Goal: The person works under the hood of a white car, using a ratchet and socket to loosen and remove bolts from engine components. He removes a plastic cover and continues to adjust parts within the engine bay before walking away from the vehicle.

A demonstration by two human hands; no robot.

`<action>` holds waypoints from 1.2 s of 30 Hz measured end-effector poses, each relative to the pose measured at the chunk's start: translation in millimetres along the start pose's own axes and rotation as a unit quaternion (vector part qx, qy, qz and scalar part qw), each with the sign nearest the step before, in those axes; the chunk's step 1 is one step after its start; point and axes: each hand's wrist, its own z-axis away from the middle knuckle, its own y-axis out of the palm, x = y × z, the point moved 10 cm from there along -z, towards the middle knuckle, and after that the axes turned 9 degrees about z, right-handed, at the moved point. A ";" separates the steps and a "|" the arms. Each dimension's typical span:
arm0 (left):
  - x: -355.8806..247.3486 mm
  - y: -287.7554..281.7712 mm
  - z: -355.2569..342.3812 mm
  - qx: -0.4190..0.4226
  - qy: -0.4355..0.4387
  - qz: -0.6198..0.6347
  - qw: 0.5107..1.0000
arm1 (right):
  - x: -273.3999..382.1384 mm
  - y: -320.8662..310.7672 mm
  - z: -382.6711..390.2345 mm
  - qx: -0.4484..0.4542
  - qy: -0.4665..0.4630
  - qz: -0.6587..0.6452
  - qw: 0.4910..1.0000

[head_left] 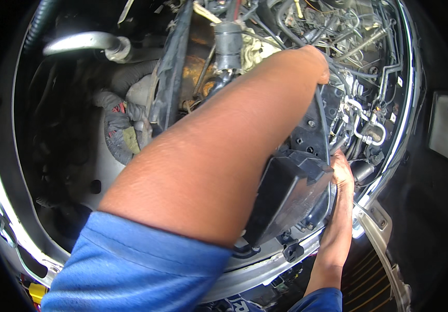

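Observation:
My left forearm, in a blue sleeve, spans the centre of the engine bay. My left hand is bent down among dark hoses and pipes at the upper right, its fingers hidden. My right hand reaches up from the lower right beside a black plastic housing and a long black hose; its fingers disappear among the parts, so their grip is unclear. Silver curved fittings sit just above it. A dark cylindrical component stands near the top centre, left of my left hand.
A metal pipe and a taped hose bundle lie in the dark left side of the bay. The body rim curves along the left. A bronze-coloured grille is at the lower right, and a yellow object at the lower left.

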 end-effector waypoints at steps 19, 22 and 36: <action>-106.4 47.4 74.9 0.059 -0.005 -0.236 0.970 | 71.7 -22.8 51.0 0.022 -0.123 0.215 0.969; -81.4 75.2 37.2 0.075 0.061 -0.307 0.947 | 70.0 -22.3 53.3 0.041 -0.133 0.172 0.975; -27.7 94.4 21.6 0.206 0.128 -0.072 0.968 | 93.4 -27.9 57.4 0.048 -0.173 0.175 0.968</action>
